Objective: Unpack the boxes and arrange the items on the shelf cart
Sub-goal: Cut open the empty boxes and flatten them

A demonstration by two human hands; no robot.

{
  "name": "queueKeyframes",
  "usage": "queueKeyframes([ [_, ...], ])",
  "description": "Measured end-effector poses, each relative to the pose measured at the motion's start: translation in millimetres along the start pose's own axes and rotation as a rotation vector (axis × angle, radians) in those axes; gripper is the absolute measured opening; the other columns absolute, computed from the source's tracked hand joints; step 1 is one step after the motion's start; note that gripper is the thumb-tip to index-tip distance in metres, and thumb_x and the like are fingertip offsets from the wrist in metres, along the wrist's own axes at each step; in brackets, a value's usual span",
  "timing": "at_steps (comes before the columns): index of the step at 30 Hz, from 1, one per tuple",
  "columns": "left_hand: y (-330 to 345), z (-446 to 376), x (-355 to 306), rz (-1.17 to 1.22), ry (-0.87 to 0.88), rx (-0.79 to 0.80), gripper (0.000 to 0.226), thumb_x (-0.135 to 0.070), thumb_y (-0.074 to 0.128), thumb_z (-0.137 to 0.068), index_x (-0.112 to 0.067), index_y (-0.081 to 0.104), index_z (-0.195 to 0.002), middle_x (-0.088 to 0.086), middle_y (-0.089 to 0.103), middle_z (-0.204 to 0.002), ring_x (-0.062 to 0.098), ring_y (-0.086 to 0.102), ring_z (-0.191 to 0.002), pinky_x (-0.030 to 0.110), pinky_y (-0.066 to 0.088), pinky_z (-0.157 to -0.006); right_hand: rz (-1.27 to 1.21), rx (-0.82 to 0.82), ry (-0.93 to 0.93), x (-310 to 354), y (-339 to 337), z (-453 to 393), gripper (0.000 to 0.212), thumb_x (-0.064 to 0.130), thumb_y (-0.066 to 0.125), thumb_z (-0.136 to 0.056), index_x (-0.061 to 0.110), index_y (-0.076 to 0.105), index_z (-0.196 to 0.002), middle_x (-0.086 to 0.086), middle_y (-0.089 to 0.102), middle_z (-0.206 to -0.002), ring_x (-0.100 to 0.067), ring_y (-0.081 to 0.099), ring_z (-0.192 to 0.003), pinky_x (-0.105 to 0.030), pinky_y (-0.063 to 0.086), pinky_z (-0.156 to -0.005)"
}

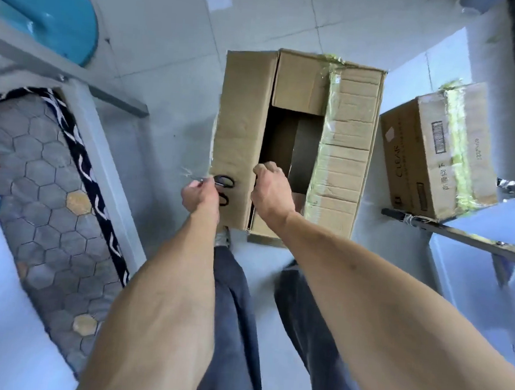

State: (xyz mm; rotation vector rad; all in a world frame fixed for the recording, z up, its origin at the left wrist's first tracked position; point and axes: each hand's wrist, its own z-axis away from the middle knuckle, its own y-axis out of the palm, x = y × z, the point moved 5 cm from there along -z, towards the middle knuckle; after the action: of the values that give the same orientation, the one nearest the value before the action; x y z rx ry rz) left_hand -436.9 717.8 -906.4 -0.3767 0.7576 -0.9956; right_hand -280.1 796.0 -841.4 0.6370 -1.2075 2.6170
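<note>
Underfoot: pale tiled floor [176, 37] | open box [242, 126] | hexagon-patterned mat [51, 198]

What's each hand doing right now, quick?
Left hand: fingers curled round black-handled scissors, beside the open box.
Right hand: fingers curled over the edge of the box's left flap, gripping it.

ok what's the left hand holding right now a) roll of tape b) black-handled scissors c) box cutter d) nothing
b, the left hand grips black-handled scissors against the near left flap of the open cardboard box, the loops showing beside the fingers.
</note>
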Motion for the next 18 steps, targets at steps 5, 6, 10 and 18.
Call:
queueKeyframes([
  [5,-81.9,-25.7,28.1,-0.198,0.079,-0.223,0.025,-0.024,0.058,-0.093,-0.002,0.062,-0.104,0.017,0.069,-0.107,0.032,0.065,-0.099,0.037,0.051,-0.082,-0.019,0.108,0.017,43.4,73.0,7.9,0.034,0.000,0.044,-0.086,0.004,0.061,-0.115,-0.019,0.060,-0.112,-0.036,0.057,-0.103,-0.034,0.044,-0.080],
  [6,-95.3,-30.6,29.0,-0.195,0.080,-0.258,0.024,-0.025,0.057,-0.094,-0.003,0.062,-0.102,0.016,0.069,-0.105,0.032,0.065,-0.097,0.036,0.050,-0.078,-0.025,0.139,0.003,57.7,85.2,8.0,0.036,0.000,0.044,-0.085,0.005,0.061,-0.116,-0.019,0.060,-0.113,-0.036,0.057,-0.102,-0.034,0.044,-0.080],
  [10,-142.6,-49.1,17.0,-0.136,0.104,-0.371,0.024,-0.023,0.051,-0.099,-0.002,0.060,-0.099,0.017,0.069,-0.103,0.032,0.064,-0.094,0.032,0.036,-0.065,-0.038,0.194,-0.026,113.2,124.8,7.9,0.036,-0.001,0.046,-0.082,0.005,0.062,-0.113,-0.019,0.062,-0.108,-0.036,0.060,-0.096,-0.034,0.046,-0.075],
  [18,-217.2,-119.4,24.6,-0.183,0.050,-0.358,0.020,-0.018,0.042,-0.101,-0.011,0.057,-0.111,0.009,0.066,-0.110,0.025,0.062,-0.091,0.033,0.038,-0.065,0.032,0.235,-0.109,202.8,186.0,-5.1,0.041,-0.003,0.042,-0.083,0.010,0.060,-0.118,-0.015,0.061,-0.110,-0.032,0.059,-0.094,-0.029,0.041,-0.070],
])
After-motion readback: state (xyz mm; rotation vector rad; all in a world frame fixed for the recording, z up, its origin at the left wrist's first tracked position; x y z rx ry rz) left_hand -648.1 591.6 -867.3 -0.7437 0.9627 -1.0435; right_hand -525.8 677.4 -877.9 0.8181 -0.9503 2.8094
